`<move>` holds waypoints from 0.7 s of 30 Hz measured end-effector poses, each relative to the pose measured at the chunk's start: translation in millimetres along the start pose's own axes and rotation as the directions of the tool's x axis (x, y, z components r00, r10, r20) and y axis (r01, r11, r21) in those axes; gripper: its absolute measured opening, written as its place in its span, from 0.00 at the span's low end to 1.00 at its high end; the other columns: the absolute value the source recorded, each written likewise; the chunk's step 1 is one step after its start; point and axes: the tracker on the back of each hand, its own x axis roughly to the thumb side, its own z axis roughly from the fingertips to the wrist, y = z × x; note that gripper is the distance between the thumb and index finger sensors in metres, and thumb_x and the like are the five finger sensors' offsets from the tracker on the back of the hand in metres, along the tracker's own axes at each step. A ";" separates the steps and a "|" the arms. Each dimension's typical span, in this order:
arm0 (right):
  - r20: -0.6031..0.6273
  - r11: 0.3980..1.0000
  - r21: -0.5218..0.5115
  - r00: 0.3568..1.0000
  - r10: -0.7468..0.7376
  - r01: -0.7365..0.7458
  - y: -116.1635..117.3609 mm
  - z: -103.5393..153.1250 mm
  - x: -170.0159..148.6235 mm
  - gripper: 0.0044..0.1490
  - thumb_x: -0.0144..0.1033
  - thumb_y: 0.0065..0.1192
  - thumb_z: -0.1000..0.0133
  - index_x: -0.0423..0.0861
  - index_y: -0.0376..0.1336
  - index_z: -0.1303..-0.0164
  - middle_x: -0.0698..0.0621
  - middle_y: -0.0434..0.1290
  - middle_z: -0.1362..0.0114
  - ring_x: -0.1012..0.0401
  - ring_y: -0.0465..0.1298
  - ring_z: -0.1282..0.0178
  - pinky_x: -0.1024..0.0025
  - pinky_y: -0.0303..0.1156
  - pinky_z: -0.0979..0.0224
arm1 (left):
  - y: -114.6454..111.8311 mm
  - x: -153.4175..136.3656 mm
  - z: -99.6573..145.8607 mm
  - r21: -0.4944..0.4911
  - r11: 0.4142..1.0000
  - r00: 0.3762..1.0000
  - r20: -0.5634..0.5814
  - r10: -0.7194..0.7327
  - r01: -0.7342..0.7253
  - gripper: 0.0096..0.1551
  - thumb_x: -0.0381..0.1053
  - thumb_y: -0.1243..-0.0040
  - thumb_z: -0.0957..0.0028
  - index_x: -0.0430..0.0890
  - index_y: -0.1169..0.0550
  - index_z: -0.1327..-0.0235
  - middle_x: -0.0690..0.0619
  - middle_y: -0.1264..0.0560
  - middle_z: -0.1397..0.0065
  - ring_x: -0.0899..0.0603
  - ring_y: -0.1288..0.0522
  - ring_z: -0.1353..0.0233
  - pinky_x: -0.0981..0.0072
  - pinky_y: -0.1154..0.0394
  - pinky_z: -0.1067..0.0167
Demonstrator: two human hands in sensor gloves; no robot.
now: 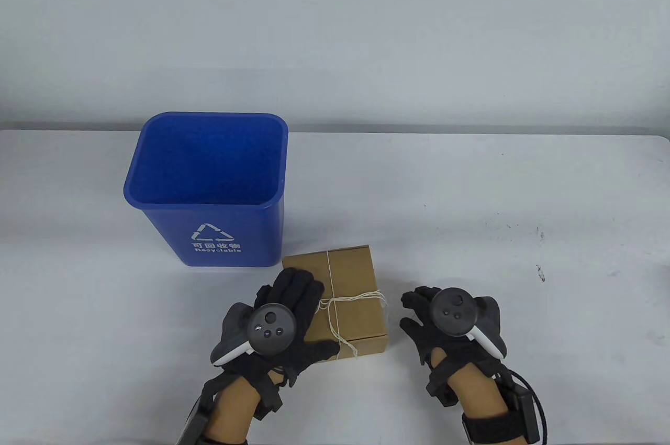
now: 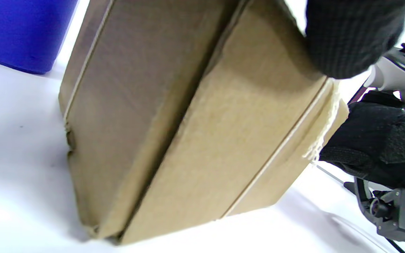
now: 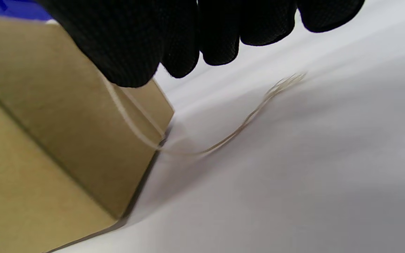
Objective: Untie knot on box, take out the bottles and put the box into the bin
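One brown cardboard box point(image 1: 345, 298) sits low in the middle of the table view, closed and bound crosswise with one pale string point(image 1: 356, 298) knotted on its lid; a frayed string end trails on the table point(image 1: 471, 193) at the box's right side. One left hand point(image 1: 285, 319) lies flat on the box's left half, fingers straight and spread. One right hand point(image 1: 426, 316) hovers just right of the box, fingers loosely extended, gripping nothing visible. One blue bin point(image 1: 209, 188), open-topped with a white recycling mark, stands upper left of the box, just beside its far left corner
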 end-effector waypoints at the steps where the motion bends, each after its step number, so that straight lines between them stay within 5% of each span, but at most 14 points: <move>1: 0.001 1.000 0.007 1.000 -0.023 0.023 4.0 -2.3 2.0 0.35 0.43 0.64 0.46 0.42 0.62 0.30 0.43 0.58 0.22 0.37 0.56 0.23 0.34 0.53 0.28 | -0.1 0.0 -0.1 0.000 1.000 1.000 0.000 0.000 0.000 0.66 0.77 0.41 0.54 0.47 0.54 0.13 0.46 0.61 0.12 0.31 0.67 0.13 0.21 0.60 0.26; 10: 0.007 0.998 -0.038 0.998 -0.056 0.056 6.5 -5.2 7.3 0.32 0.45 0.63 0.45 0.45 0.63 0.31 0.47 0.60 0.22 0.38 0.53 0.20 0.33 0.51 0.25 | -0.6 0.1 -1.0 -0.001 1.000 1.000 0.010 0.006 -0.006 0.66 0.76 0.41 0.53 0.46 0.54 0.14 0.46 0.61 0.13 0.31 0.68 0.13 0.23 0.60 0.25; 21: -0.004 0.993 -0.102 0.998 -0.061 0.060 2.5 -2.8 4.7 0.22 0.43 0.63 0.45 0.48 0.72 0.44 0.50 0.67 0.27 0.39 0.58 0.21 0.34 0.53 0.26 | -1.0 -0.2 -1.2 -0.001 1.000 1.000 0.018 0.016 -0.016 0.66 0.76 0.40 0.53 0.46 0.54 0.14 0.46 0.61 0.13 0.31 0.68 0.13 0.23 0.60 0.25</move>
